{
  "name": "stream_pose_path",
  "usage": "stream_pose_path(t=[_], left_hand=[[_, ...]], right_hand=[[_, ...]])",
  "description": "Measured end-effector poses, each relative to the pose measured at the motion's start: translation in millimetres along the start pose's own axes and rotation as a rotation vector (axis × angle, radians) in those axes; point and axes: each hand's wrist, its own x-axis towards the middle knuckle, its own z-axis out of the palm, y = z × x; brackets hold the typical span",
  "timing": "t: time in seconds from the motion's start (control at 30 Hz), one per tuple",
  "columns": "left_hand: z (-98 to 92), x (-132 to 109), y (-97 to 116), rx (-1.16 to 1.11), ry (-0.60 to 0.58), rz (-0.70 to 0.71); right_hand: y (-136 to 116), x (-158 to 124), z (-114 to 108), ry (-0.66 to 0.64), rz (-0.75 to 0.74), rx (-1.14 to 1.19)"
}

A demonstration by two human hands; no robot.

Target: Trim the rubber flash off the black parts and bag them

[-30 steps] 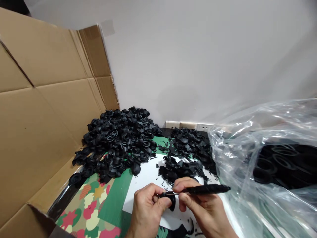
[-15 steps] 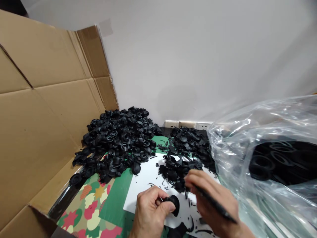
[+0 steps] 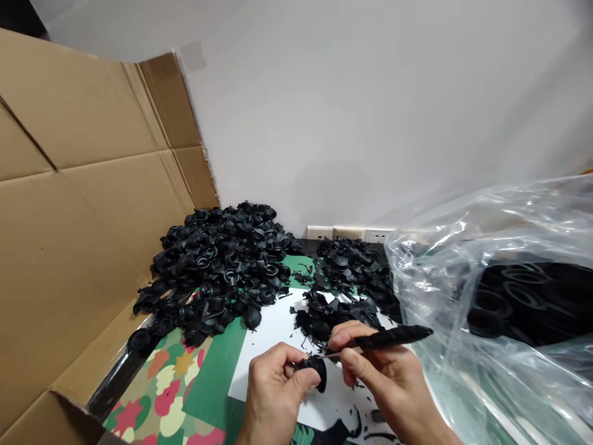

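Observation:
Between its thumb and fingers, my left hand (image 3: 275,389) pinches a small ribbed black rubber part (image 3: 317,372) above a white sheet (image 3: 264,334). My right hand (image 3: 384,368) grips a slim knife with a black wrapped handle (image 3: 393,337). Its thin blade points left and reaches the top edge of the rubber part; whether it cuts in, I cannot tell. Behind the hands lies a small heap of black rubber scraps (image 3: 319,318). Trimmed strips and crumbs are scattered on the sheet near my right wrist.
A large pile of ribbed black rubber parts (image 3: 222,259) stands back left, by a cardboard box wall (image 3: 92,216). More black scraps (image 3: 354,269) lie below wall sockets (image 3: 319,232). At right, a clear plastic bag (image 3: 430,266) holds black rubber rings (image 3: 532,303).
My right hand has turned and brought the knife blade leftward to the rubber part. My left hand has tilted the part slightly and stays in nearly the same place.

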Motion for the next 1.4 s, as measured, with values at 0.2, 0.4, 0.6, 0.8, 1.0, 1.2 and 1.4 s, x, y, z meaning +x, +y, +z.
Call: stream_pose_path(t=[0.2, 0.4, 0.6, 0.8, 1.0, 1.2, 1.4], left_hand=[[-0.1, 0.2, 0.8, -0.003, -0.004, -0.001], [-1.0, 1.3, 0.5, -0.026, 0.03, 0.04], [-4.4, 3.9, -3.8, -0.039, 0.105, 0.151], [-5.1, 11.2, 3.7, -0.232, 0.063, -0.055], [-2.1, 17.3, 10.7, -0.242, -0.044, -0.109], [-13.5, 14.8, 14.7, -0.026, -0.066, 0.184], [-9.9, 9.8, 19.5, 0.124, -0.043, 0.362]], right_hand=[[1.3, -1.2, 1.0, -0.025, -0.007, -0.036], [-1.2, 1.7, -0.4, -0.035, 0.102, 0.121], [-1.9, 1.5, 6.0, -0.04, 0.23, 0.092], [0.3, -6.2, 20.0, -0.104, 0.231, -0.073], [-1.4, -8.2, 31.2, -0.033, 0.11, -0.228], [-2.8, -0.3, 31.5, 0.067, 0.333, -0.083], [-4.6, 1.5, 33.4, 0.014, 0.411, 0.119]])
